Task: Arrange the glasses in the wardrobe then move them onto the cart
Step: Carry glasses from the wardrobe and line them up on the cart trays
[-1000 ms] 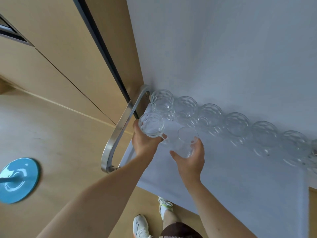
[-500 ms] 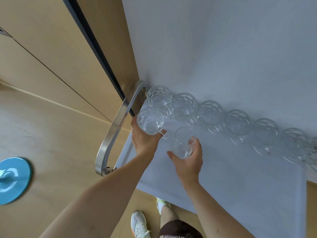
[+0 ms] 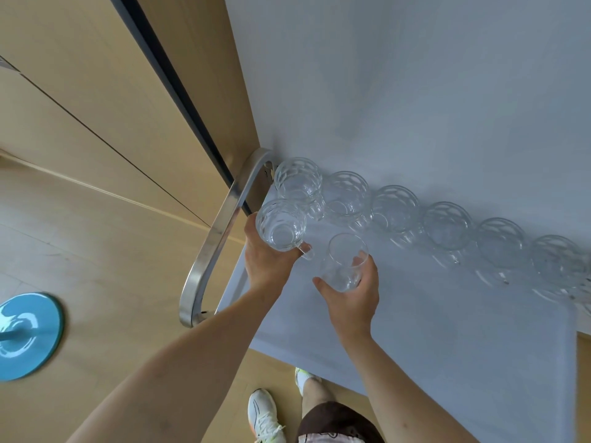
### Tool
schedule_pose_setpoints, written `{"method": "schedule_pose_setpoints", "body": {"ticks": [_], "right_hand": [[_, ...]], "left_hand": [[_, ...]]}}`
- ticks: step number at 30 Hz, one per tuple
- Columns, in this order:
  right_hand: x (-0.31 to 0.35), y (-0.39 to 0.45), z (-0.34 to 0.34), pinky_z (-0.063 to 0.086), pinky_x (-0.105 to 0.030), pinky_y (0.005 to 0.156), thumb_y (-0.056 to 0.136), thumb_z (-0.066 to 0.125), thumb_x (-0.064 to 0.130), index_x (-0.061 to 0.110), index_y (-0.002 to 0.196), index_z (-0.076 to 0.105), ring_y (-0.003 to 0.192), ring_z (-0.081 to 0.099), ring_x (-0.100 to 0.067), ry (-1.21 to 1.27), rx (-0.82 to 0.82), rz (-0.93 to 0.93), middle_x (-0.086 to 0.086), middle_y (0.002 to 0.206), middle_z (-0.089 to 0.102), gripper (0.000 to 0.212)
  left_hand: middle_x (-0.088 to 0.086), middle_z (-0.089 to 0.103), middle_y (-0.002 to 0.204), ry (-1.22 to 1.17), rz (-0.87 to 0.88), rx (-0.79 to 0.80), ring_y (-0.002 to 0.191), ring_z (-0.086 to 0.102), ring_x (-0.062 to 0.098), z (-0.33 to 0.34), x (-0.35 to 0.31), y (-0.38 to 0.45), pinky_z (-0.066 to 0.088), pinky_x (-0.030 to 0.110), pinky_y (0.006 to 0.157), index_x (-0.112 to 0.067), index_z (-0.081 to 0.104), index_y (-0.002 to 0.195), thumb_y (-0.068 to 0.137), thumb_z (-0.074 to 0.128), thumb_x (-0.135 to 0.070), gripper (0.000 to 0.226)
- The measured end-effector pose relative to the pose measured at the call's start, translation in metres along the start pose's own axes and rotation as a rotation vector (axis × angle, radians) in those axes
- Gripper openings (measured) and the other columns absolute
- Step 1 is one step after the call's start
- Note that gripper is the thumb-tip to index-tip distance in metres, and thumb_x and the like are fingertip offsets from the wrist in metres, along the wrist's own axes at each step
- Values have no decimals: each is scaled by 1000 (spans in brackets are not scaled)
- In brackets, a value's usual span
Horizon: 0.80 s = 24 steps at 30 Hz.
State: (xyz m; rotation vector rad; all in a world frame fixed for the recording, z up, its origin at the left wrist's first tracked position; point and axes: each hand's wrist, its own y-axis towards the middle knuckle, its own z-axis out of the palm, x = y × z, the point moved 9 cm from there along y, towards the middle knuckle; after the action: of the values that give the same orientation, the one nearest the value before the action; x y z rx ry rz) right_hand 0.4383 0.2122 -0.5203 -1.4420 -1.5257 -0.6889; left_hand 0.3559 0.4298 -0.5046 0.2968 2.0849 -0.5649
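Beside the cart handle [image 3: 220, 241], your left hand [image 3: 268, 266] grips a faceted glass [image 3: 281, 225], your right hand [image 3: 351, 298] a smooth glass [image 3: 343, 262]; set down carelessly, they could clink or topple the row [image 3: 447, 225].

Row of glasses [image 3: 447, 230] cut off at right edge, last ones indistinct

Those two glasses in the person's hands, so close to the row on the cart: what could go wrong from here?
1. The patterned glass in the left hand sits very near the first glass of the row; a clink or chip seems possible.
2. It is also close to the cart's metal handle and the top's edge, so it might knock or slip off.
3. The right hand holds the smooth glass tilted; it could tip when set down.
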Motion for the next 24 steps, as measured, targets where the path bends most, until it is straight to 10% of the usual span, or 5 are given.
{"method": "schedule_pose_setpoints", "body": {"ticks": [24], "right_hand": [[45,-101,-33,43,-31,106,59,99,22,24,145,44,125,55,-15,98,-123,-64,4,133,55,101]], "left_hand": [[-9,15,167,338,355,246,153,12,15,-57,-7,-66,22,40,124,-34,20,158,81,79,-48,98]]}}
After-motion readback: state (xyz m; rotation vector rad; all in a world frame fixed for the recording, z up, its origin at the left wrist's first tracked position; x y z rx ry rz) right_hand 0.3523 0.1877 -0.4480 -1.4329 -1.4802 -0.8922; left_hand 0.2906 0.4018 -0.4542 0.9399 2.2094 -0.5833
